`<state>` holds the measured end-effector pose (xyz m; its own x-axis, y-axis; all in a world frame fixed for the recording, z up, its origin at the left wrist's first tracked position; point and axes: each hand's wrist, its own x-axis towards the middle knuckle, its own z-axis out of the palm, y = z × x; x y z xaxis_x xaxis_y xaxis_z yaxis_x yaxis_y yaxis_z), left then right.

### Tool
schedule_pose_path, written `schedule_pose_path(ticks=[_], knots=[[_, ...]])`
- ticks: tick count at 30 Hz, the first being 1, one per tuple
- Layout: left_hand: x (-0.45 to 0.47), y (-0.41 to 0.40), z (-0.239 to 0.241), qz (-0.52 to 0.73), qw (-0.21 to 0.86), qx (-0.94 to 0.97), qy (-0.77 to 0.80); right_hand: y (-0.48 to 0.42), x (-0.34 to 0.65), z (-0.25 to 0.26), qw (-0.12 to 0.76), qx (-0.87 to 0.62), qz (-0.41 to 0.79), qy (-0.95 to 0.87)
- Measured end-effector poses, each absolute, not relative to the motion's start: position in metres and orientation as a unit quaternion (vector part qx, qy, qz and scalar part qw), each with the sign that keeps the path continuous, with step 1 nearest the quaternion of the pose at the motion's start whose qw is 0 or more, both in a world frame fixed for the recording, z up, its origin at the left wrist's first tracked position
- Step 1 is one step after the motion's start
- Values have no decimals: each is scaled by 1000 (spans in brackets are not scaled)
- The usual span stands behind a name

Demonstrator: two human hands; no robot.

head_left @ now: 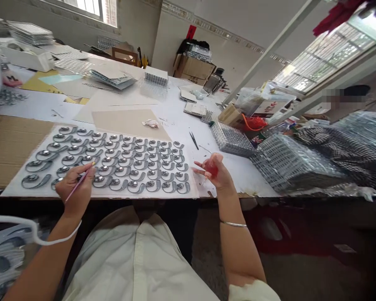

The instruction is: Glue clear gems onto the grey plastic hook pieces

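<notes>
Dozens of grey comma-shaped pieces (122, 163), each topped with a shiny rounded stud, lie in close rows on a white sheet (192, 186) along the near edge of the worktop (175, 121). The person's left hand (75, 188) is closed around a thin pink stick (80, 182), held like a pen, its tip over the pieces at the sheet's near left corner. The right hand (217, 171) hovers just past the sheet's right edge, at the worktop's near edge. Its thumb and fingers pinch a small red object (211, 169), and a slim bracelet (233, 224) circles the forearm. Every piece that can be made out appears to carry its stud, so the sheet looks close to finished. Whether the nearest row, partly hidden by the left hand, is complete cannot be told. Brown cardboard (9, 142) lies under the sheet's left side and a beige card (128, 121) sits behind it. Black tweezers (193, 140) and stacks of silvery mesh (230, 140) occupy the right of the worktop, while more sheets and boxes crowd its far edge.
</notes>
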<state>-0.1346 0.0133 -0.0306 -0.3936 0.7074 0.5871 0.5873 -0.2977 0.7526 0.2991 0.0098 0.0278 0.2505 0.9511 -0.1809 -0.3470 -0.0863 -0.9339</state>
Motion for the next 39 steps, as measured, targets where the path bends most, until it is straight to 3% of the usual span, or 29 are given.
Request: schedule_pose_path(ticks=[10,16,20,23,27,34,39], knots=[[-135,13,-26,553,60,525,644,13,303,25,575,-496,578,-298],[-151,19,-19,506,-18,568,649,22,297,25,581,-505,573,-281],[-141,24,10,459,-152,716,504,46,303,41,620,-508,507,-316],[-103,34,33,423,-88,823,370,73,296,57,644,-482,483,-348],[-38,44,46,394,1,900,187,100,258,65,602,-461,533,-376],[4,39,32,328,7,930,166,94,214,55,527,-447,636,-343],[-3,35,24,342,42,925,160,86,218,51,541,-420,619,-385]])
